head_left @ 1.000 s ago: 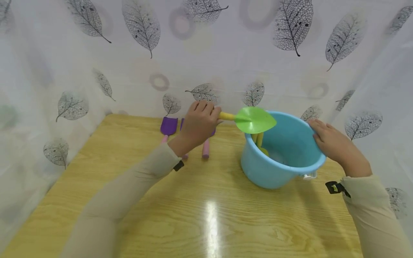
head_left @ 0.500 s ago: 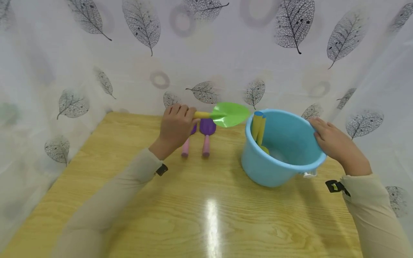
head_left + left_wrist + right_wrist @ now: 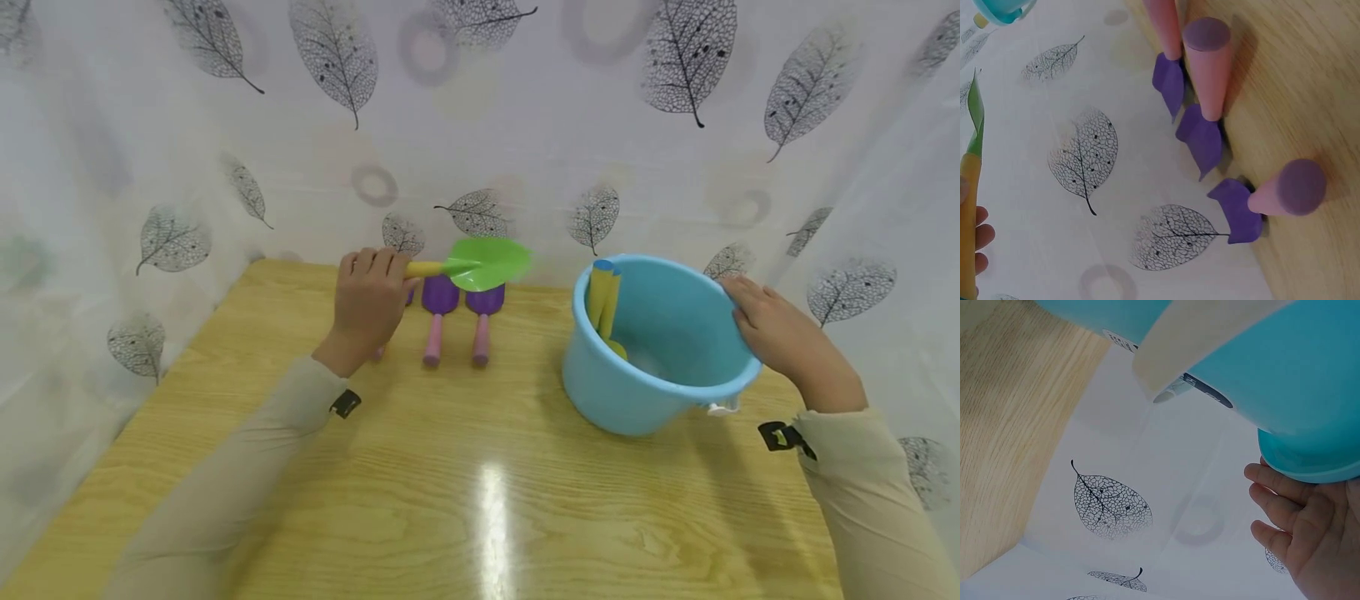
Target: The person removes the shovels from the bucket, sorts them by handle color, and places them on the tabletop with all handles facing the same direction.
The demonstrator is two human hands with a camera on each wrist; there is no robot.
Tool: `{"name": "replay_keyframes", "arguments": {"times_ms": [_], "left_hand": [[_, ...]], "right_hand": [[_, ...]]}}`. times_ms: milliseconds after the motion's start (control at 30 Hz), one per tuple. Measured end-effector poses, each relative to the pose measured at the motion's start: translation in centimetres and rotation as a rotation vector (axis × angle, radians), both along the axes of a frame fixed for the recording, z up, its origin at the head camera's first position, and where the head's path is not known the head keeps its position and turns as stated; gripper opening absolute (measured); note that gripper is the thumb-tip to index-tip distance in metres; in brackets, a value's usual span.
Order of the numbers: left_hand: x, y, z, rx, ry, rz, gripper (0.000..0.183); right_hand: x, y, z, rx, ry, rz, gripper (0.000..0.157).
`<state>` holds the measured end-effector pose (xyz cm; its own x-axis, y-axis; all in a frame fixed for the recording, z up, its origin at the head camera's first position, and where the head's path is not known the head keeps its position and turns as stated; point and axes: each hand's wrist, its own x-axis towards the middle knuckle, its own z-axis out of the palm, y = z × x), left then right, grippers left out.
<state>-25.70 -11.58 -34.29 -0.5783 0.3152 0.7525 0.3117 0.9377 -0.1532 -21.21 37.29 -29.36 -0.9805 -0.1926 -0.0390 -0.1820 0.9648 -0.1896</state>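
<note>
My left hand (image 3: 367, 304) grips the yellow handle of a hand trowel (image 3: 491, 263) with a green leaf-shaped blade. It holds the trowel level above the back of the table, blade pointing right. Below lie purple toy shovels with pink handles: one in the middle (image 3: 441, 295), one at the right (image 3: 486, 301), and a third mostly hidden by the hand. All three shovels show in the left wrist view, the nearest with its pink handle (image 3: 1269, 195) toward the camera. My right hand (image 3: 789, 343) holds the right rim of a light blue bucket (image 3: 626, 392), fingers outside.
Yellow tool handles (image 3: 597, 298) with blue ends stand inside the bucket against its left wall. The wooden table (image 3: 420, 483) ends at a white curtain (image 3: 300, 175) printed with leaves. A white fitting (image 3: 722, 408) sits at the bucket's front right.
My left hand has moved left with the trowel, away from the bucket, so the blade is now above the purple shovels. The right hand and the bucket have stayed put.
</note>
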Motion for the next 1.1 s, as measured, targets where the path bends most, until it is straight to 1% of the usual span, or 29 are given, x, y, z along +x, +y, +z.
{"name": "replay_keyframes", "arguments": {"times_ms": [200, 367, 467, 600, 733, 833, 933, 1100], "left_hand": [[-0.4, -1.9, -0.7, 0.013, -0.041, 0.028, 0.035], [-1.1, -3.8, -1.9, 0.007, -0.078, 0.045, 0.032], [-1.5, -5.0, -2.7, 0.014, -0.1, 0.044, 0.031], [-1.8, -6.6, -3.5, 0.017, -0.151, 0.042, 0.03], [-2.0, -8.1, -4.0, -0.008, -0.198, 0.05, 0.031], [-2.1, -9.2, -4.2, -0.015, -0.218, 0.048, 0.032], [-2.2, -10.2, -4.3, -0.02, -0.226, 0.044, 0.032], [-2.6, -11.9, -4.6, -0.063, -0.179, 0.03, 0.03]], "right_hand": [[0.0, 0.1, 0.0, 0.002, 0.008, 0.01, 0.052], [0.0, 0.1, 0.0, 0.0, 0.006, 0.004, 0.052], [0.0, 0.0, -0.1, -0.005, 0.006, 0.003, 0.052], [0.0, 0.0, -0.1, -0.005, 0.002, 0.006, 0.052], [-0.1, 0.0, -0.1, -0.002, -0.004, -0.001, 0.052], [-0.1, 0.1, 0.0, -0.004, -0.007, 0.001, 0.052], [-0.2, 0.2, -0.1, -0.002, -0.004, 0.011, 0.052], [-0.2, 0.4, -0.3, -0.008, 0.013, 0.02, 0.051]]}}
